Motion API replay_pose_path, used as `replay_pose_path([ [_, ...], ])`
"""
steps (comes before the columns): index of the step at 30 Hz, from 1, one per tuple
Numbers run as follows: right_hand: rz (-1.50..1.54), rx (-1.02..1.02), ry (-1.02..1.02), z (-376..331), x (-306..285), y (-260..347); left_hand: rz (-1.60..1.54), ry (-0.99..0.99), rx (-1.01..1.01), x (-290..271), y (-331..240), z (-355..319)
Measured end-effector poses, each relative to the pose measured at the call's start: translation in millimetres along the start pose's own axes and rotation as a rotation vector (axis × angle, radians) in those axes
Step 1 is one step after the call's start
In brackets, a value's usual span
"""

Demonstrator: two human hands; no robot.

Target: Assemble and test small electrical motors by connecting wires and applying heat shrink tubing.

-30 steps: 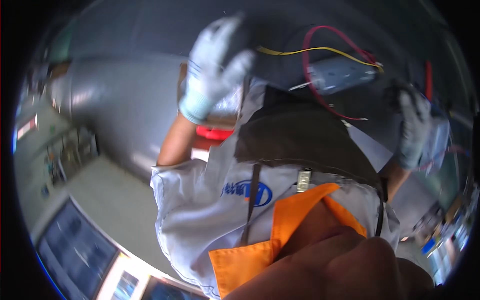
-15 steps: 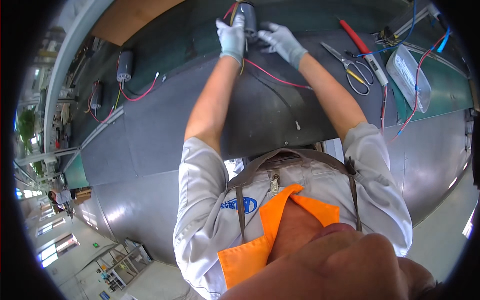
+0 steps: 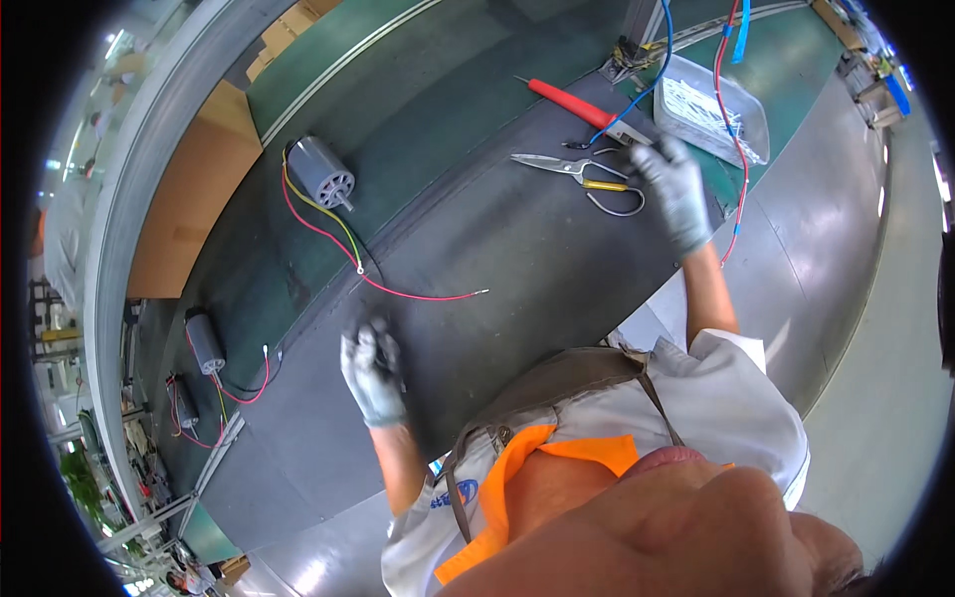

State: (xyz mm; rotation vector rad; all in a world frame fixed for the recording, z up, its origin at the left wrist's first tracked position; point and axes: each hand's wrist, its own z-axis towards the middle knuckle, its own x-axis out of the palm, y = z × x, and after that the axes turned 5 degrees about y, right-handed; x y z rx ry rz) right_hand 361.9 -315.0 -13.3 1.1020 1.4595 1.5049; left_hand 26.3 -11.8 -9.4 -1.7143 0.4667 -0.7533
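My gloved right hand [image 3: 678, 194], blurred, is over the pale handle end of a red probe [image 3: 575, 103]; whether it grips the handle is hidden. Just left of that hand lie scissors [image 3: 582, 177] with a yellow part on the handle. My gloved left hand [image 3: 370, 376] hangs low over the grey mat [image 3: 517, 269], its fingers loosely bent and somewhat smeared, with nothing visible in them. Ahead of it a grey motor [image 3: 320, 174] lies on the green surface, its shaft facing me. Red, yellow-green and black wires [image 3: 418, 295] trail from it across the mat.
Two more wired motors, one grey [image 3: 204, 340] and one darker [image 3: 182, 403], lie at the left. A clear tray [image 3: 711, 114] of white strips stands at the far right, under hanging red and blue cables [image 3: 724, 90]. A cardboard sheet [image 3: 194, 199] stands at the left.
Both hands have left the motor, which now lies on the green surface. My right hand has moved to the probe; my left has drawn back toward me. The view has turned.
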Motion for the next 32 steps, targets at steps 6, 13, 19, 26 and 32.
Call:
replay_pose_path([
  [6,0.306,0.022,0.192,61.9,-25.7,38.8,0.158,-0.157,0.073,28.9,-22.0,9.8],
  [13,-0.396,0.259,0.837,-22.9,121.5,58.2,0.696,-0.434,0.365,-71.2,-47.7,243.0],
  [19,-0.135,0.094,1.339,-111.8,171.1,19.4,0.629,0.044,0.519,-153.6,-2.2,263.2],
  [26,-0.303,0.370,1.324,-130.0,174.5,29.9,-0.166,0.278,-0.035,-78.9,-71.9,33.5],
  [32,-0.958,-0.248,1.082,-149.2,205.7,61.5,0.087,0.351,-0.325,-68.7,-70.2,-97.7],
])
